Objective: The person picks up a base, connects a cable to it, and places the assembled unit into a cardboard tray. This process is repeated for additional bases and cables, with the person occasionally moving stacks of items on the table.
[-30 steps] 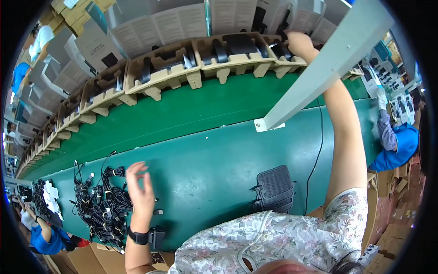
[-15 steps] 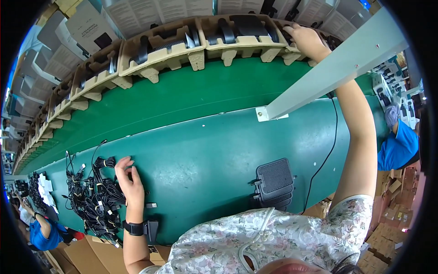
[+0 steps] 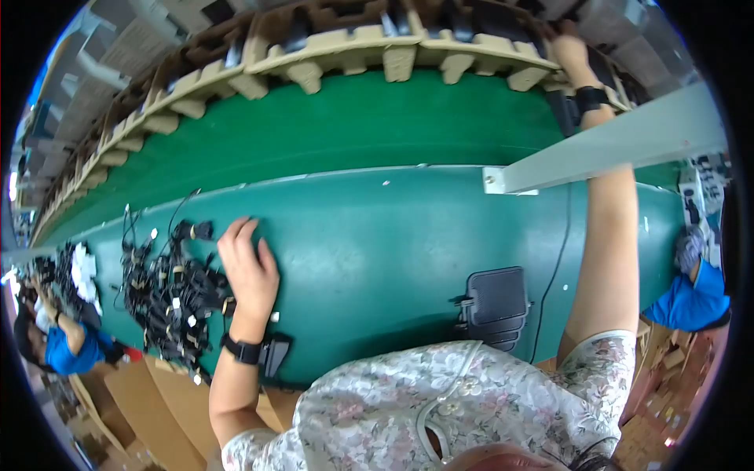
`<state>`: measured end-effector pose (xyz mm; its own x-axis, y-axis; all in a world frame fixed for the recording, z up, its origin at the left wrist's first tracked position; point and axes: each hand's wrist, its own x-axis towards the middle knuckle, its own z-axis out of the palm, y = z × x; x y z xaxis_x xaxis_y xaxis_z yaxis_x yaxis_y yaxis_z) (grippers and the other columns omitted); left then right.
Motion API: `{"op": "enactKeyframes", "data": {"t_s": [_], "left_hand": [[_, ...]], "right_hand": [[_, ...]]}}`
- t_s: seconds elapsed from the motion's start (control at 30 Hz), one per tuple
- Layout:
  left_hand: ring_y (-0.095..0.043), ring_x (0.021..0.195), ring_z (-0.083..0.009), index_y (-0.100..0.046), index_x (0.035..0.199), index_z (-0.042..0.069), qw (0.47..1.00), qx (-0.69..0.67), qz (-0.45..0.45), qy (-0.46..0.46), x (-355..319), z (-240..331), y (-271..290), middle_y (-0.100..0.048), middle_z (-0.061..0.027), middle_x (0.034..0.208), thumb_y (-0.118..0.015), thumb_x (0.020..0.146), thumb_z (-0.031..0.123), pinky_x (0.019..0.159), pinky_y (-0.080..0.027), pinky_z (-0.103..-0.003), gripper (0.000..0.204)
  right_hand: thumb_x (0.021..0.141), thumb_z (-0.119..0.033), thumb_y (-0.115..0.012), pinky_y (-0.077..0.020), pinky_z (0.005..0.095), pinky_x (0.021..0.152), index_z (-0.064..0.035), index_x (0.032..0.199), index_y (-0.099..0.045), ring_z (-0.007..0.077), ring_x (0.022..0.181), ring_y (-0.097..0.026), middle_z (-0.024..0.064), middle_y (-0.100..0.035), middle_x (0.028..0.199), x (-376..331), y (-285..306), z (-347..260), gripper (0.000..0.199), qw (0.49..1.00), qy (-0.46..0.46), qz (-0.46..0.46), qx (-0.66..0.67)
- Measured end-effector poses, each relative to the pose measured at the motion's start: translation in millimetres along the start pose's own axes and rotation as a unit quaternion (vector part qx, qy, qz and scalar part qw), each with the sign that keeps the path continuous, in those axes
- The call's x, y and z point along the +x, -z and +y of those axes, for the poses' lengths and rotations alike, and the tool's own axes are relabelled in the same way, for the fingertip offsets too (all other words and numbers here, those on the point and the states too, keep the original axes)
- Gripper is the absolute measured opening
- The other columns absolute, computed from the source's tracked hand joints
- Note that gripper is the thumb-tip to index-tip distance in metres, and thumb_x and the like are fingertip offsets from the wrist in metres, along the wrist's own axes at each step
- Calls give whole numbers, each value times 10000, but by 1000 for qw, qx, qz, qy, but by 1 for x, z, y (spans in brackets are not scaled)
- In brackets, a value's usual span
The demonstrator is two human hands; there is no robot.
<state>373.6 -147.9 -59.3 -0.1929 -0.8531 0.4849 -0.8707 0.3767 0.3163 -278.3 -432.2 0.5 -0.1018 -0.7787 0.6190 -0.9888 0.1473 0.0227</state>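
Note:
My left hand (image 3: 250, 271) hovers or rests over the green bench just right of a heap of bundled black USB cables (image 3: 177, 294). Its fingers are loosely bent and apart, with nothing in them. At the far right, my right hand (image 3: 571, 53) reaches over the row of brown moulded pulp trays (image 3: 345, 45). Its fingers are blurred and partly lost among dark items, so whether they hold anything does not show. Dark parts lie in the trays. Each wrist wears a black band with a small dark box attached.
A grey metal post (image 3: 605, 145) slants across my right forearm. Near me lies a stack of dark flat plastic pieces (image 3: 496, 302), with a thin black cable (image 3: 556, 275) to its right. People in blue work at left (image 3: 71, 345) and right (image 3: 695, 294).
The whole view has shifted. My right hand has reached farther over the trays, bringing its wristband out from behind the post. My left hand has moved slightly right, away from the cables.

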Motion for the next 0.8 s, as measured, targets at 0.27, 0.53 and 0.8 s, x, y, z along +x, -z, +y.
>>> {"op": "enactKeyframes", "data": {"t_s": [0.27, 0.53, 0.8], "left_hand": [[-494, 969, -352, -524, 1045, 19, 1000, -8, 14, 22, -1, 2, 8, -521, -171, 1049, -568, 717, -58, 857, -409, -411, 340], [-508, 1015, -327, -555, 1052, 61, 995, 33, -27, 94, -3, -32, 57, -541, -133, 1065, -571, 751, -25, 883, -412, -388, 313], [-481, 1130, -304, -559, 1016, 85, 963, 260, -71, -14, 9, -119, 54, -581, -121, 1026, -618, 763, 58, 920, -403, -389, 260]], "right_hand": [[939, -237, -398, -463, 401, 805, -56, 1170, -554, 375, 940, -586, 207, -612, 1029, 5, -9, 31, 332, 982, 133, -134, -6], [943, -208, -433, -452, 374, 849, -40, 1194, -547, 349, 982, -579, 211, -598, 1083, -19, -41, 9, 323, 981, 162, -63, 88], [947, -184, -469, -452, 324, 865, -1, 1160, -560, 271, 999, -572, 134, -595, 1133, -79, 68, 62, 296, 979, 165, 95, 76]]}}
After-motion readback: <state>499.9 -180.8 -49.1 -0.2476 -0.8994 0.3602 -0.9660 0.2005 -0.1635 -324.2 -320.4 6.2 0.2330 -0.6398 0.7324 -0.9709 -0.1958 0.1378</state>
